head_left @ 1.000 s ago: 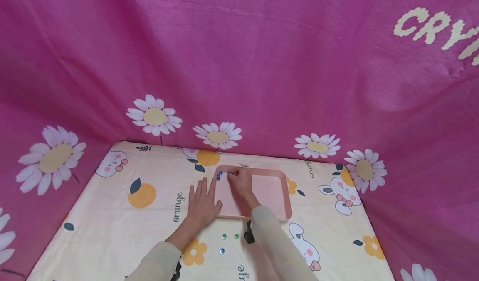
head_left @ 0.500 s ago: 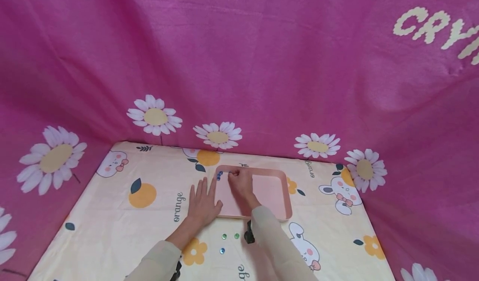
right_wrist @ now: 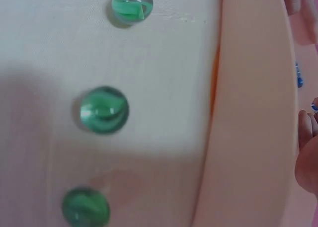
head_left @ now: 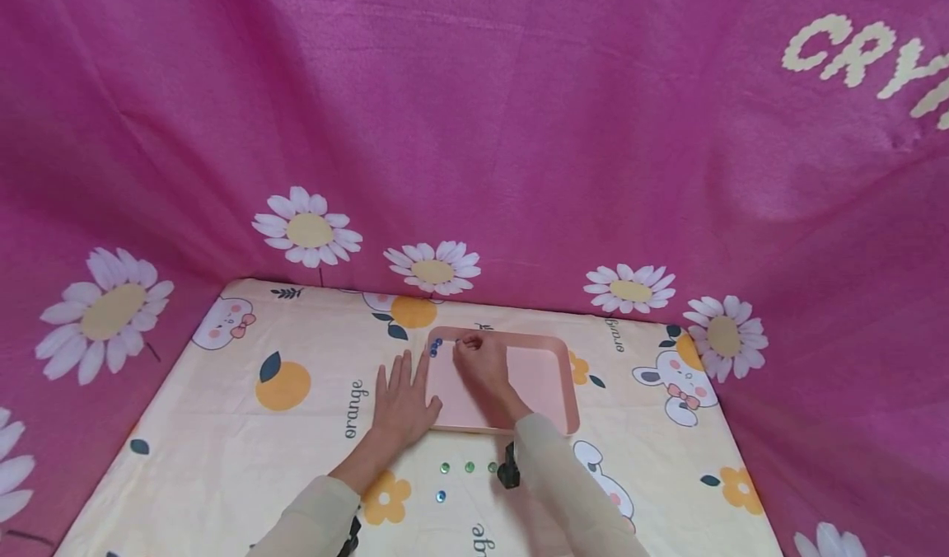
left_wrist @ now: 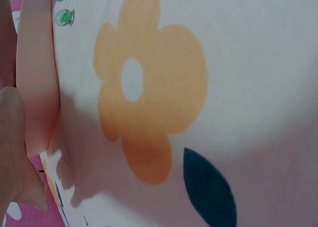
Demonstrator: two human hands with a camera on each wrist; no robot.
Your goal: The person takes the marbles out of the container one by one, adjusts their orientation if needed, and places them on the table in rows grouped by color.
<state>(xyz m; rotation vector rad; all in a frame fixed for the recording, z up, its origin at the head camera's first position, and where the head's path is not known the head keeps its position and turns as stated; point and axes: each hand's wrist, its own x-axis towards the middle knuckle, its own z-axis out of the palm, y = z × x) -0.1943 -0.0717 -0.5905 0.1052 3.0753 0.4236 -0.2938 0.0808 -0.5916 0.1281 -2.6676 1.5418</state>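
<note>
In the head view my right hand reaches into the pink tray, fingers curled near its far wall. At its fingertips a blue marble peeks out in the right wrist view, mostly hidden by the fingers pinching it. Several blue marbles sit together in the tray's far left corner. My left hand lies with spread fingers on the cloth along the tray's left side, index finger and thumb at its edge; in the left wrist view only part of it shows beside the tray wall.
In front of the tray, three green marbles lie in a row on the printed cloth. Another blue marble rests nearer to me. A pink curtain with daisies hangs behind and at both sides.
My right hand has shifted slightly to the right inside the tray, its forearm too, uncovering a third green marble on the cloth. The left hand stays in place.
</note>
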